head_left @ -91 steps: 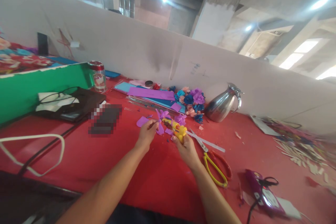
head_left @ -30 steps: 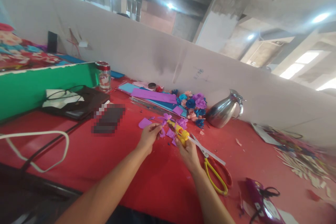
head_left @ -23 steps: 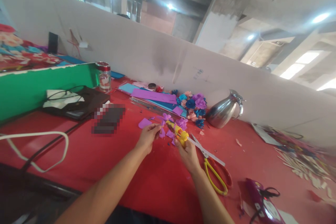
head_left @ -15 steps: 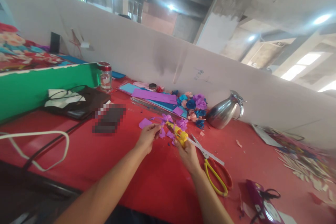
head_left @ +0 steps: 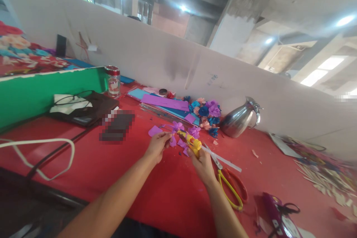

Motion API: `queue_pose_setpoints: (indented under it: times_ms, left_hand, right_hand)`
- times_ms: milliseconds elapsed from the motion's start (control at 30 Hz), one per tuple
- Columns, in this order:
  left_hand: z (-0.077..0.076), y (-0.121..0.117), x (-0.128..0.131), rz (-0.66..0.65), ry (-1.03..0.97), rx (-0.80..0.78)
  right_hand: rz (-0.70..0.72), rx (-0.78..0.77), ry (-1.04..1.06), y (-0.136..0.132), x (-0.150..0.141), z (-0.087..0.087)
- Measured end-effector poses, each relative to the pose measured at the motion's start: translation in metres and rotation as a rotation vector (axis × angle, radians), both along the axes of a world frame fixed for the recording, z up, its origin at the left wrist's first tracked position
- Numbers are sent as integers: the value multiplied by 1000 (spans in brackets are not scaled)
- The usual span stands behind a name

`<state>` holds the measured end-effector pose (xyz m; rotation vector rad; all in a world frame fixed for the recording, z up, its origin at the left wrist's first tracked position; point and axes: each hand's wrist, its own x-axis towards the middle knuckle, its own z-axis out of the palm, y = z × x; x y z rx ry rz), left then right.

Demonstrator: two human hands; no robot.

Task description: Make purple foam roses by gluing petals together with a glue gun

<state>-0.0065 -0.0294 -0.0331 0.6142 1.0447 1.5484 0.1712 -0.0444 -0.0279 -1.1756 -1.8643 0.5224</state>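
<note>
My right hand [head_left: 201, 161] is wrapped round a yellow glue gun [head_left: 194, 143], with a long pale glue stick [head_left: 223, 159] poking out of its back end. The gun's nozzle points left, close to a purple paper flower [head_left: 177, 126]. My left hand [head_left: 159, 145] is closed in a pinch at the flower's lower side; the fingers partly hide what they grip. Loose purple paper petals [head_left: 154, 131] lie around both hands, and a second purple flower [head_left: 194, 131] rests just behind the gun. Scissors [head_left: 229, 186] with yellow and red handles lie right of my right hand.
Finished paper flowers [head_left: 208, 113] are heaped behind my hands, beside purple and blue paper sheets [head_left: 166, 102]. A metal jug [head_left: 241, 119] stands by the wall. To the left are a glass jar [head_left: 113, 83], a blurred dark object [head_left: 117, 126] and a white cable [head_left: 71, 152].
My right hand and the glue gun have shifted very slightly right, the glue stick with them. My left hand keeps its pinch. The whole view has moved a little.
</note>
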Motion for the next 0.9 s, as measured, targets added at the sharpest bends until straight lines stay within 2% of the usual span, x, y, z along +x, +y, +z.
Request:
queue_pose_setpoints:
  times_ms: [367, 600, 900]
  left_hand:
    - [-3, 2, -1, -5, -42, 13]
    - [-5, 3, -1, -17, -20, 42]
    - [-1, 2, -3, -10, -85, 43]
  right_hand:
    - [38, -76, -27, -1, 0, -1]
    - [51, -100, 46, -2, 0, 0]
    - [-16, -111, 25, 2, 2, -4]
